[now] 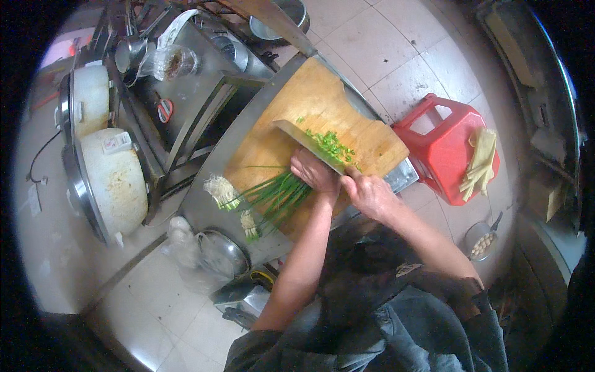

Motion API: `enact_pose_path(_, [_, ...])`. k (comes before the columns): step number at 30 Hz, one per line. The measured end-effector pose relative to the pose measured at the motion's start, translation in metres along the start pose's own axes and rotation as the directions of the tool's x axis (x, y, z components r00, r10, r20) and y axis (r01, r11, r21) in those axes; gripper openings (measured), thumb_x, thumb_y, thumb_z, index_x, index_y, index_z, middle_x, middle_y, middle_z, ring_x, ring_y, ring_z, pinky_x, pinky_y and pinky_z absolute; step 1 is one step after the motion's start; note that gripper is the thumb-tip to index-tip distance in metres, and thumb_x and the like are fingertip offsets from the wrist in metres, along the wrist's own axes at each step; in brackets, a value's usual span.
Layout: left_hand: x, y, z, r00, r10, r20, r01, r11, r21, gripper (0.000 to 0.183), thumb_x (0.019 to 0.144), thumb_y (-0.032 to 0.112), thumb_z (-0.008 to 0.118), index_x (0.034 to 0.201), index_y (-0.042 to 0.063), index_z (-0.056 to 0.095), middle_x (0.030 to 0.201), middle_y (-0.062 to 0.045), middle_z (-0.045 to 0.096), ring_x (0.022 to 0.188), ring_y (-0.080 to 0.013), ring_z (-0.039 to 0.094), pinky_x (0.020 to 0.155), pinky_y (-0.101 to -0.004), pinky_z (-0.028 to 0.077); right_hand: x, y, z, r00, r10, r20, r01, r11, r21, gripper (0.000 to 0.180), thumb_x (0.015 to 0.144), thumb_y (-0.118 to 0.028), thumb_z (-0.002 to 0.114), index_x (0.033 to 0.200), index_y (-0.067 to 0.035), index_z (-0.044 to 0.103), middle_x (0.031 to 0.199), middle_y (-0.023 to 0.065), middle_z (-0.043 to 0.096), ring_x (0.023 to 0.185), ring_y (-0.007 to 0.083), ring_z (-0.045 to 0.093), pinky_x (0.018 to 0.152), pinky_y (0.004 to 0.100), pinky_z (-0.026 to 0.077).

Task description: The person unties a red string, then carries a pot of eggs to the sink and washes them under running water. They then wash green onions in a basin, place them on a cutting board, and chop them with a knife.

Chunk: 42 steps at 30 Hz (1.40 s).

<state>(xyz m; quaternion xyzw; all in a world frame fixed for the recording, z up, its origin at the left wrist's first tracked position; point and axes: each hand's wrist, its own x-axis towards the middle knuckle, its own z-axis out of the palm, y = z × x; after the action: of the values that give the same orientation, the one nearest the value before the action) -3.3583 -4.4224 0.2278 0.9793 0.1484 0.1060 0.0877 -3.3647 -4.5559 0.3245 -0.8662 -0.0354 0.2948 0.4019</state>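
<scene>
My right hand (pixel 369 191) grips the handle of a cleaver (pixel 309 146), whose broad blade stands slanted across a wooden cutting board (pixel 307 97). Close against the near side of the blade, my left hand (pixel 314 171) presses down a bunch of green scallions (pixel 283 193); their long leaves trail out to the left. Chopped green pieces (pixel 332 144) lie on the far side of the blade. Two bundles of white scallion root ends (pixel 222 190) (pixel 249 224) rest at the left edge of the work surface. The cut ends beneath my left hand are hidden.
A red plastic stool (pixel 458 149) bearing pale yellow gloves (pixel 479 162) stands right of the board. On the floor sits a pot of round pale items (pixel 482 244). Red-handled scissors (pixel 164 109) lie on the metal table at left, near large white cookers (pixel 114 181). A metal bowl (pixel 225 253) is below.
</scene>
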Motion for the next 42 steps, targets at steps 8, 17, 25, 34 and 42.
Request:
enact_pose_path(8, [0.008, 0.0, -0.027, 1.0, -0.008, 0.025, 0.009, 0.998, -0.065, 0.019, 0.088, 0.022, 0.05, 0.095, 0.004, 0.053, 0.096, -0.011, 0.053, 0.097, -0.0295, 0.046, 0.092, -0.0434, 0.027, -0.041, 0.016, -0.022, 0.999, 0.018, 0.039, -0.027, 0.964, 0.264, 0.032, 0.095, -0.028, 0.041, 0.108, -0.002, 0.053, 0.073, 0.0292, 0.059, 0.076, 0.0466, 0.058, 0.069, 0.0546, 0.045])
enact_pose_path(17, [-0.007, -0.016, -0.001, 0.987, 0.143, -0.066, -0.127, 0.971, 0.204, 0.048, 0.073, 0.042, 0.061, 0.104, 0.006, 0.051, 0.104, -0.015, 0.048, 0.099, -0.0329, 0.041, 0.092, -0.0427, 0.027, -0.082, 0.024, -0.014, 0.99, -0.014, 0.141, 0.005, 0.998, 0.063, 0.043, 0.094, -0.026, 0.039, 0.127, 0.002, 0.035, 0.059, 0.0268, 0.056, 0.061, 0.0455, 0.058, 0.06, 0.0529, 0.047])
enact_pose_path(25, [-0.002, -0.012, -0.006, 0.998, 0.038, 0.039, -0.042, 0.993, 0.11, 0.045, 0.07, 0.039, 0.064, 0.099, 0.006, 0.051, 0.101, -0.013, 0.048, 0.1, -0.0318, 0.041, 0.09, -0.0408, 0.029, -0.084, 0.027, -0.01, 0.998, -0.034, 0.049, 0.033, 0.999, 0.007, 0.041, 0.094, -0.026, 0.042, 0.123, 0.002, 0.04, 0.064, 0.0266, 0.058, 0.064, 0.0432, 0.06, 0.06, 0.0502, 0.048])
enact_pose_path(34, [0.003, -0.001, -0.014, 0.987, -0.125, 0.102, 0.134, 0.987, -0.093, 0.03, 0.074, 0.029, 0.062, 0.092, 0.006, 0.053, 0.097, -0.013, 0.05, 0.096, -0.0315, 0.043, 0.086, -0.0408, 0.032, -0.07, 0.02, -0.022, 0.994, 0.028, 0.105, -0.031, 0.999, 0.033, 0.032, 0.093, -0.026, 0.045, 0.113, -0.001, 0.048, 0.062, 0.0261, 0.058, 0.064, 0.0442, 0.059, 0.059, 0.0525, 0.048])
enact_pose_path(42, [0.0, -0.006, -0.009, 0.999, -0.039, 0.029, 0.039, 0.999, 0.011, 0.03, 0.073, 0.028, 0.062, 0.089, 0.005, 0.05, 0.095, -0.013, 0.049, 0.092, -0.0306, 0.045, 0.083, -0.0402, 0.035, 0.01, -0.001, 0.006, 0.994, -0.006, 0.112, 0.009, 1.0, -0.025, 0.031, 0.094, -0.028, 0.042, 0.105, 0.0, 0.051, 0.066, 0.0276, 0.058, 0.069, 0.0458, 0.058, 0.065, 0.0529, 0.046])
